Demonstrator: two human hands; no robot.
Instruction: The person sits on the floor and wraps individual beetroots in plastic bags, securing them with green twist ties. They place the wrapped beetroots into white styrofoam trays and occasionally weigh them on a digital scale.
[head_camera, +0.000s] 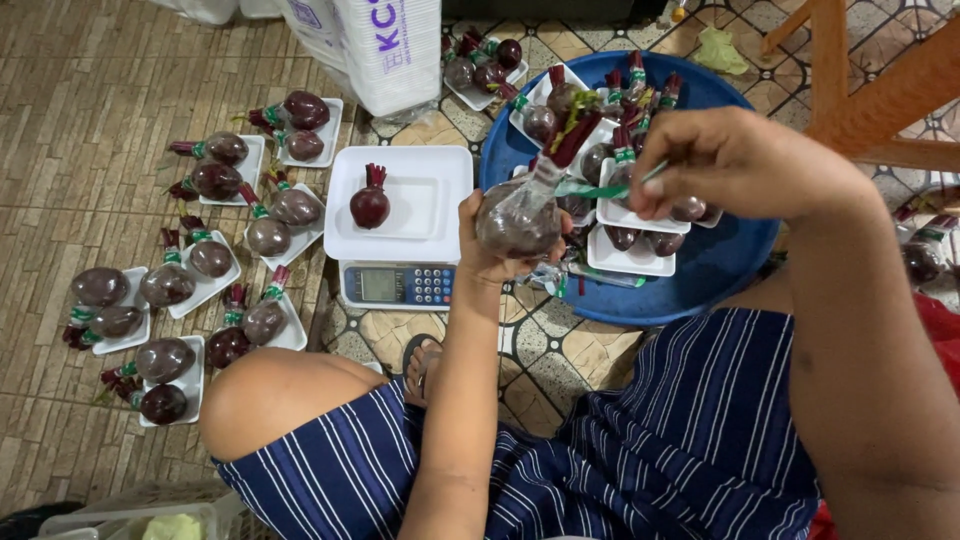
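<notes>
Meanwhile, left hand (487, 250) grips a round film-wrapped beet (518, 222); right hand (725, 160) pinches green tape (600, 189).

Bare tiled floor (90, 90) lies open at far left. Rows of white trays of wrapped beetroots (215, 265) crowd the left; a white scale (398, 225) and a full blue basin (715, 265) block the centre and right.

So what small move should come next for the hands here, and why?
Probably finish winding the green tie around the neck of the bagged beetroot. The left hand grips the bag from below, the right hand pinches the tie at the stems, and the tie looks loose beside the bag.
</notes>
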